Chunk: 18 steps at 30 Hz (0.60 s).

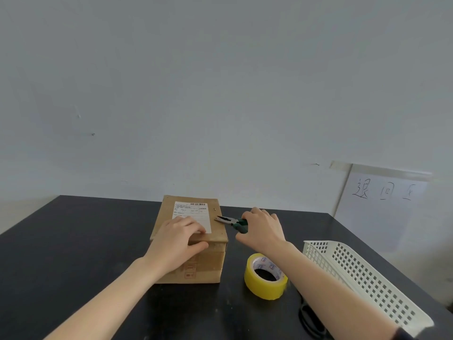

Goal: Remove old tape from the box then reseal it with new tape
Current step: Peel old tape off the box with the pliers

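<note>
Box (196,262) stands by the table's (73,241) far edge, left grip (175,241) pressing relaxed fingers on top; right grip (263,229) clasps green-handled pliers (229,221) beside it, yellow tape roll (266,288) nearer.

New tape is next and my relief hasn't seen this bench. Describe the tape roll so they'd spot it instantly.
On the dark table, look just right of the cardboard box, in the gap between it and the white perforated basket. The tape roll lies flat there, hole facing up. It is the only yellow, ring-shaped thing on the table.
</note>
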Motion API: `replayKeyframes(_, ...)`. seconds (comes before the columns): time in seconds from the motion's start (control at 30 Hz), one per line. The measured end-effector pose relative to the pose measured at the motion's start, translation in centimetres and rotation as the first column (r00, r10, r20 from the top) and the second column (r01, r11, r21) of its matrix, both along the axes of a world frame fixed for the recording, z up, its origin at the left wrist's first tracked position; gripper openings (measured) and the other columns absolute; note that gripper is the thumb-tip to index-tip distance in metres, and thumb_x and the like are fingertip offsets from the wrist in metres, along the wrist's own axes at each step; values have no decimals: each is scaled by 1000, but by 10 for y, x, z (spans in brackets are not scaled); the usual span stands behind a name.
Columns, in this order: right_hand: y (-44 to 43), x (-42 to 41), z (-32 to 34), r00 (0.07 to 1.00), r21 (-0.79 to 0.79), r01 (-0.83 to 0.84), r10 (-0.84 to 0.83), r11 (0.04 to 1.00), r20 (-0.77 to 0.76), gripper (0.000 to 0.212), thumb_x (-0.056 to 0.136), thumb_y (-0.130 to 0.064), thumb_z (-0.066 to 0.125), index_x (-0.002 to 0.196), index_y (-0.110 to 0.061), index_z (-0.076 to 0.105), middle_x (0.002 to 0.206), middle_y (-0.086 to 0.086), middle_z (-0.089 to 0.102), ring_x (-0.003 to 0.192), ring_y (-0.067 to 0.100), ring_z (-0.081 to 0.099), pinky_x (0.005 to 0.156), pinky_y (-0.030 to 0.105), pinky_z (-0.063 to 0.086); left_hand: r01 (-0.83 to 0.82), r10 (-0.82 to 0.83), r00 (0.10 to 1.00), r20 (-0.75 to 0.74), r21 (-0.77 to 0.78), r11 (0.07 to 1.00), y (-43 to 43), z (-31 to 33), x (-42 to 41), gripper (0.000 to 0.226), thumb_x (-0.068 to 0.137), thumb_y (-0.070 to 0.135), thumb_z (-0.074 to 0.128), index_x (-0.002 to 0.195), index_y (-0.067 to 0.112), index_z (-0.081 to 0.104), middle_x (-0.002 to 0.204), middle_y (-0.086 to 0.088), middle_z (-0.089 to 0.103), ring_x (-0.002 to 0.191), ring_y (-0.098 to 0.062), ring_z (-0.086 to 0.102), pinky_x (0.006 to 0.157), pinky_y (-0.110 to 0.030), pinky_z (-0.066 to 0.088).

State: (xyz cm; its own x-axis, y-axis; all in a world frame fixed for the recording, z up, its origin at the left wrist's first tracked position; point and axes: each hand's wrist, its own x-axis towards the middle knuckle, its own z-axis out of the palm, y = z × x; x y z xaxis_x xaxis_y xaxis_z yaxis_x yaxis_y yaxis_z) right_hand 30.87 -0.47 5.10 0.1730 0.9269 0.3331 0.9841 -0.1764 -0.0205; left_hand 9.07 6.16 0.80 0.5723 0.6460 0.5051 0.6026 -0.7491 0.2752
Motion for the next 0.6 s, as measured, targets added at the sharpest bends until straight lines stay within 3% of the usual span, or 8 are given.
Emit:
replayKeyframes(0.37, 5, -6, -3, 974, 48, -59, 47, 997, 221, 36, 91, -37, 56, 123, -20, 59, 121, -1, 58, 110, 21, 52, 94, 33, 40, -11, 11, 1000, 27, 13, 1000, 2, -3, 1, 34, 85, 58, 55, 111, 37, 62, 115, 18, 60, 112, -5, 49, 97, -31, 41)
replayKeyframes(0.6, 0, -5, -20, 988, 106, -48, 32, 993, 152, 37, 95, -36, 51, 129, -21, 53, 123, -2, 57, 107, 19, 52, 89, 31, 44, -13, 13, 1000, 13, 17, 1000, 2, -3, 1, 34, 85, 57, 55, 112, 37, 62, 115, 20, 59, 112, -5, 48, 94, -27, 40)
